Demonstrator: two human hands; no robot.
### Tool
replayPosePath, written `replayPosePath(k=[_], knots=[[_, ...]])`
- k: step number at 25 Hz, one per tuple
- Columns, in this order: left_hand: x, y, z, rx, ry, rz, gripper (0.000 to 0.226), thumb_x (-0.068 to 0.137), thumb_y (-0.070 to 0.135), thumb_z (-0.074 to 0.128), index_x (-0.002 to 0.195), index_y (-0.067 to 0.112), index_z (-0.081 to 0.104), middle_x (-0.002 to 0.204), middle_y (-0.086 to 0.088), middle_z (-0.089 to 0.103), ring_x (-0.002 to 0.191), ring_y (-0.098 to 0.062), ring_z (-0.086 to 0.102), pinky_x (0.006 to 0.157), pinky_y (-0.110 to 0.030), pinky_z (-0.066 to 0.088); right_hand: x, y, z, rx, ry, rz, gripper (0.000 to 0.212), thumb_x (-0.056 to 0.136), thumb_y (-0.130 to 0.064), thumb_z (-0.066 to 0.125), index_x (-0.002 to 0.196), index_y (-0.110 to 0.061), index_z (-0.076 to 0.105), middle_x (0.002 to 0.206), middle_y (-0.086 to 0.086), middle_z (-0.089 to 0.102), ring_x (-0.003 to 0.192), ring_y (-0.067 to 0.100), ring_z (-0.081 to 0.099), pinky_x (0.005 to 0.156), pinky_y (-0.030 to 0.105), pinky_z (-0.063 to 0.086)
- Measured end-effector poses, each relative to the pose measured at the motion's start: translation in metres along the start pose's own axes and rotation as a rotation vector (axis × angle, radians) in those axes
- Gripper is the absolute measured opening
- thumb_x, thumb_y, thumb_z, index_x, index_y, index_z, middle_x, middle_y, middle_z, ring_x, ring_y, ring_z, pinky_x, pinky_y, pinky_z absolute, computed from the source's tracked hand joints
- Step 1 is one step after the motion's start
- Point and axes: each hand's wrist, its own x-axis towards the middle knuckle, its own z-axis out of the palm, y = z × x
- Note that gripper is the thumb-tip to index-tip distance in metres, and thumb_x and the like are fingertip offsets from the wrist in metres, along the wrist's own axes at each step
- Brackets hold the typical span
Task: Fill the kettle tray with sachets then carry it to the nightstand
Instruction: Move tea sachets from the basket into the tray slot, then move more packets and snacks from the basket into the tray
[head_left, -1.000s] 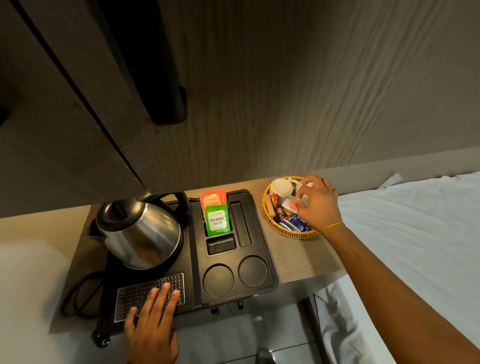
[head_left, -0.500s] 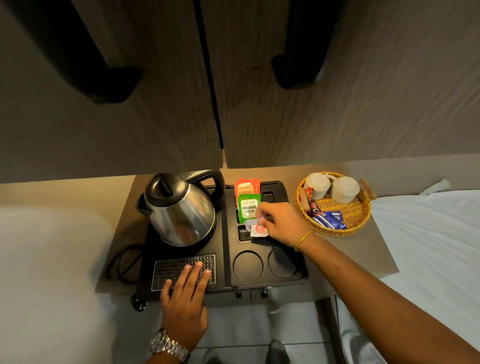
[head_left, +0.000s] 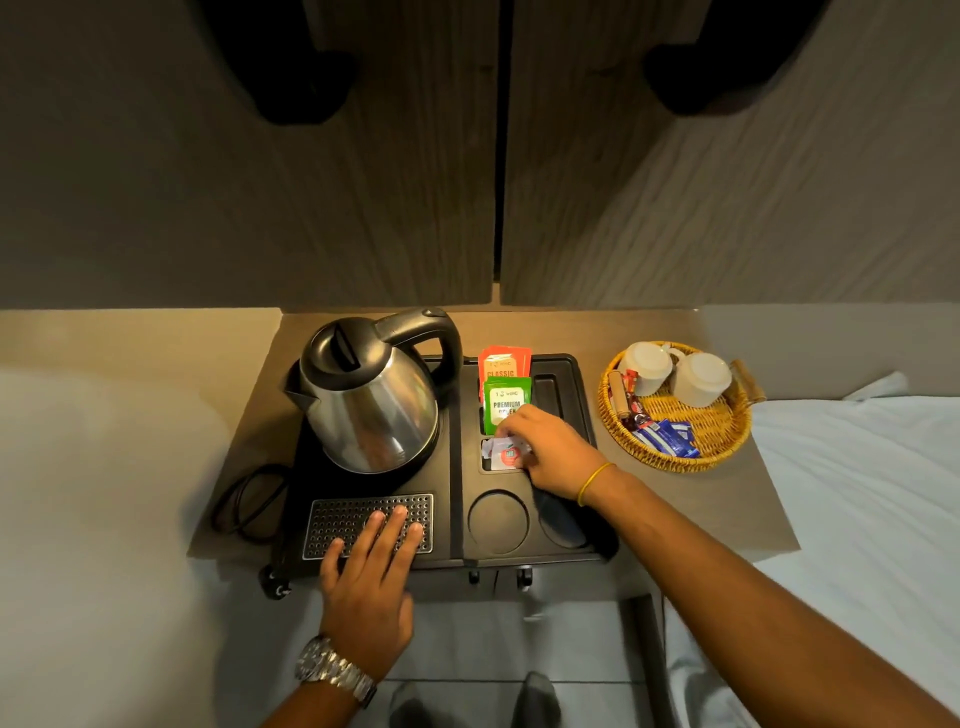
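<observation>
A black kettle tray (head_left: 457, 558) sits on a brown table, with a steel kettle (head_left: 371, 400) on its left half. An orange sachet (head_left: 504, 364) and a green sachet (head_left: 506, 402) stand upright in the tray's upper slot. My right hand (head_left: 550, 452) pinches a white sachet with a red mark (head_left: 504, 454) and holds it in the small middle compartment. My left hand (head_left: 371, 571) lies flat on the tray's perforated drip grid (head_left: 332, 514), fingers spread. A wicker basket (head_left: 675, 457) to the right holds blue sachets (head_left: 667, 436) and red ones (head_left: 631, 387).
Two white cups (head_left: 675, 374) lie in the basket. A black power cord (head_left: 249, 504) loops left of the tray. White bedding (head_left: 857, 493) borders the table on the right and a pale surface on the left. Wooden wall panels rise behind. Two round cup recesses (head_left: 498, 522) sit at the tray's front.
My right hand left the basket with a white sachet and brought it over the tray, lowering it into the small middle compartment. My left hand stayed on the drip grid.
</observation>
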Motion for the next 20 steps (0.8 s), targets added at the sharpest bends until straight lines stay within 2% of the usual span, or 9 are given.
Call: replayPosePath(k=[3,5,9,10,12,13,15,17,20], knots=[[0.001,-0.003,0.009,0.029,0.074,0.017,0.086,0.061,0.023,0.059,0.146,0.026,0.047,0.157,-0.003,0.046,0.145,-0.025,0.038,0.108,-0.062,0.031,-0.001,-0.008,0.005,-0.025,0.043,0.010,0.043,0.087,-0.011,0.077,0.128,-0.013,0.062,0.132,0.009,0.057,0.128,0.029,0.054,0.109,0.043,0.049],[0.002,-0.003,0.015,0.047,0.119,0.033,0.083,0.063,0.025,0.056,0.145,0.024,0.050,0.157,-0.005,0.047,0.145,-0.026,0.039,0.109,-0.063,0.030,-0.007,-0.006,0.002,-0.014,0.123,-0.015,0.042,0.089,-0.017,0.075,0.129,-0.012,0.061,0.132,0.009,0.057,0.127,0.027,0.051,0.108,0.040,0.049],[0.002,-0.005,0.018,0.080,0.184,0.041,0.081,0.064,0.024,0.057,0.145,0.023,0.052,0.157,-0.005,0.048,0.144,-0.027,0.041,0.111,-0.061,0.028,-0.037,0.018,-0.026,0.002,0.421,-0.025,0.027,0.090,-0.019,0.070,0.116,-0.012,0.066,0.116,0.006,0.064,0.109,0.022,0.057,0.093,0.034,0.051],[0.003,-0.005,0.018,0.087,0.195,0.043,0.079,0.065,0.024,0.056,0.145,0.023,0.052,0.157,-0.005,0.048,0.144,-0.027,0.041,0.111,-0.061,0.027,-0.047,0.032,-0.035,-0.006,0.527,0.034,0.020,0.090,-0.016,0.069,0.110,-0.012,0.067,0.110,0.006,0.065,0.103,0.022,0.060,0.088,0.034,0.053],[0.003,-0.004,0.019,0.103,0.210,0.055,0.079,0.067,0.025,0.054,0.146,0.023,0.050,0.157,-0.006,0.047,0.145,-0.028,0.041,0.111,-0.061,0.027,-0.069,0.064,-0.055,-0.027,0.671,0.271,0.013,0.091,-0.011,0.067,0.103,-0.013,0.068,0.105,0.008,0.068,0.096,0.024,0.064,0.080,0.034,0.054],[0.002,-0.005,0.021,0.109,0.217,0.061,0.079,0.067,0.026,0.054,0.146,0.024,0.048,0.157,-0.006,0.046,0.145,-0.028,0.041,0.112,-0.061,0.026,-0.078,0.081,-0.064,-0.042,0.657,0.413,0.014,0.091,-0.012,0.068,0.105,-0.013,0.069,0.107,0.010,0.070,0.098,0.027,0.067,0.081,0.035,0.054],[0.001,-0.008,0.025,0.124,0.228,0.062,0.078,0.069,0.027,0.052,0.147,0.024,0.048,0.158,-0.005,0.045,0.145,-0.029,0.041,0.113,-0.060,0.024,-0.090,0.105,-0.072,-0.091,0.474,0.611,0.026,0.090,-0.022,0.073,0.114,-0.012,0.070,0.116,0.013,0.072,0.106,0.031,0.069,0.086,0.038,0.056],[0.000,-0.011,0.029,0.136,0.224,0.054,0.079,0.069,0.029,0.051,0.148,0.024,0.048,0.160,-0.004,0.043,0.145,-0.029,0.042,0.116,-0.058,0.020,-0.093,0.114,-0.073,-0.082,0.321,0.644,0.040,0.087,-0.031,0.077,0.121,-0.013,0.069,0.120,0.013,0.074,0.109,0.030,0.069,0.086,0.038,0.056],[0.002,-0.011,0.029,0.149,0.233,0.045,0.082,0.067,0.030,0.052,0.149,0.025,0.047,0.160,-0.004,0.044,0.144,-0.030,0.043,0.117,-0.057,0.018,-0.085,0.118,-0.072,-0.064,0.288,0.641,0.047,0.083,-0.033,0.081,0.124,-0.014,0.069,0.120,0.010,0.074,0.111,0.029,0.069,0.088,0.037,0.056]])
